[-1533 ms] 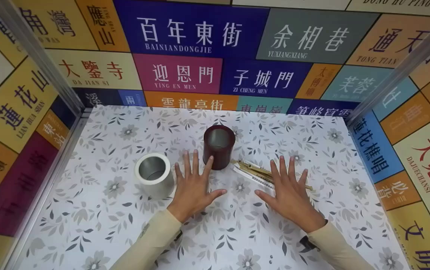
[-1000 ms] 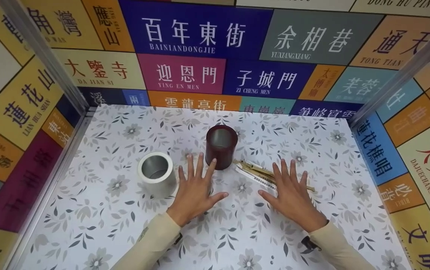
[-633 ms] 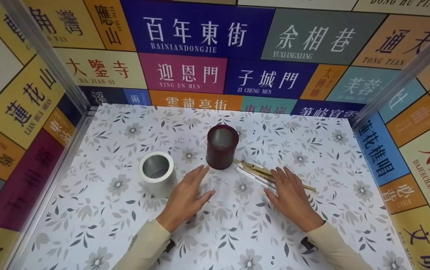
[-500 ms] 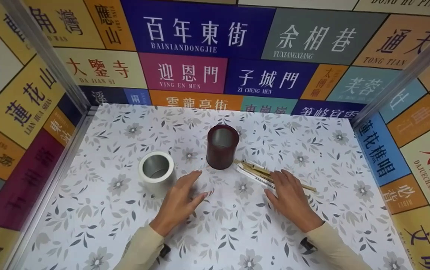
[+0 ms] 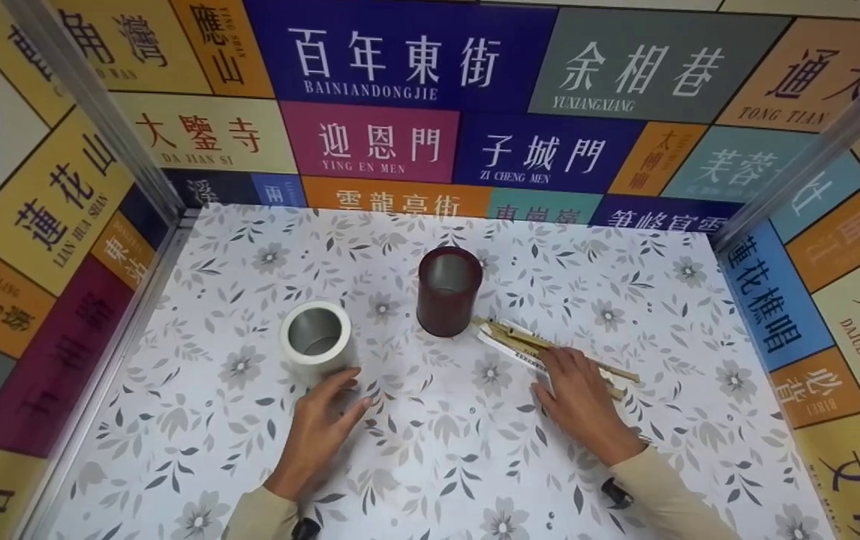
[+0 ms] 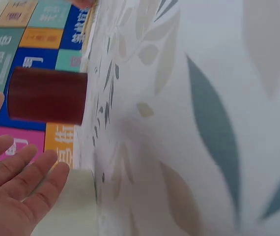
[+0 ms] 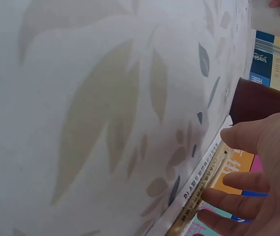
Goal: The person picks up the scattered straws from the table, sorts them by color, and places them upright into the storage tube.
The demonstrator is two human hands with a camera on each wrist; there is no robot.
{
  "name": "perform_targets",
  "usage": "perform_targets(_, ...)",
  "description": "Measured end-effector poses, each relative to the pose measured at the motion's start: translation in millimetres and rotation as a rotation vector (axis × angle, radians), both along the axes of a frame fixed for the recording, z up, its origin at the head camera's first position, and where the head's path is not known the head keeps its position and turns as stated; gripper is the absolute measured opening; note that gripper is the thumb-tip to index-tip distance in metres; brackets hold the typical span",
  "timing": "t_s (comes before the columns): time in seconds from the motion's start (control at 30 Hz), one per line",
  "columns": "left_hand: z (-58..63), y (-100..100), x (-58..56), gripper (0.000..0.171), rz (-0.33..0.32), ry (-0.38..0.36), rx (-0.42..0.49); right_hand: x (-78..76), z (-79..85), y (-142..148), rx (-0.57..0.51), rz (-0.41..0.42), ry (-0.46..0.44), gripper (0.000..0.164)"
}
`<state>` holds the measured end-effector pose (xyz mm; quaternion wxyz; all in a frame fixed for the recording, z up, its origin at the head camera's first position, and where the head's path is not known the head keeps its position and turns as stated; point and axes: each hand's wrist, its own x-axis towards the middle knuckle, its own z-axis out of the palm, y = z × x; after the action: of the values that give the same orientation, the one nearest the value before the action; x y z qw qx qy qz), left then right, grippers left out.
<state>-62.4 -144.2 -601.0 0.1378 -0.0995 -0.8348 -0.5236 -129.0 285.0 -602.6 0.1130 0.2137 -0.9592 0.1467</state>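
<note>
My left hand [image 5: 319, 426] is just in front of the white cylindrical cup [image 5: 315, 371], fingers loosely bent and holding nothing. In the left wrist view, the left hand [image 6: 19, 191] shows spread fingers with the cup's pale side [image 6: 73, 206] behind them; whether they touch cannot be told. A dark red cylindrical cup [image 5: 446, 311] stands upright farther back, in the middle. Beside it lies a loose bundle of thin gold and white sticks with printing [image 5: 520, 346]. Over the bundle's right part is my right hand [image 5: 584, 401]. In the right wrist view its fingers [image 7: 228, 201] lie close by the sticks, not curled round them.
A white floral cloth [image 5: 430, 465] covers the table. Panels with printed characters [image 5: 392, 60] close off the back and both sides, with metal posts [image 5: 111, 105] at the corners. Both cups have their open tops facing up.
My left hand has drawn back and leftward from near the dark red cup to the white cup's front, its fingers less spread. The right hand's fingers have come closer together over the sticks.
</note>
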Motion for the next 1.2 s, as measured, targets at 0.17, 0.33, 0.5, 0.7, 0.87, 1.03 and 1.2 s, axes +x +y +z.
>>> perform_targets(0.17,-6.8,-11.0,7.0,0.037,0.107,0.083,0.048,-0.9,-4.0,2.2,0.018,0.016,0.051,0.053)
perform_targets(0.33,-10.6,-21.5,9.5,0.03,0.244,0.157,0.083,-2.4,-6.6,6.6,0.025,0.018,0.107,0.051)
perform_targets(0.5,-13.3,-30.2,7.8,0.03,0.318,0.171,0.099,-4.1,-7.8,10.2,0.045,0.003,0.116,0.047)
perform_targets(0.7,-6.7,-31.8,5.8,0.047,0.368,0.172,0.148,-5.2,-7.8,10.1,0.05,-0.009,0.102,0.039)
perform_targets(0.87,-17.1,-39.0,-0.7,0.062,0.333,0.038,0.286,-6.4,-9.0,8.6,0.057,-0.005,0.12,0.028)
perform_targets(1.03,-18.4,-41.9,-6.3,0.076,0.277,-0.071,0.371,-7.4,-9.5,7.5,0.091,-0.014,0.139,0.02)
perform_targets(1.2,-18.0,-42.2,-14.2,0.084,0.233,-0.109,0.42,-8.7,-8.4,7.0,0.088,-0.023,0.145,0.014)
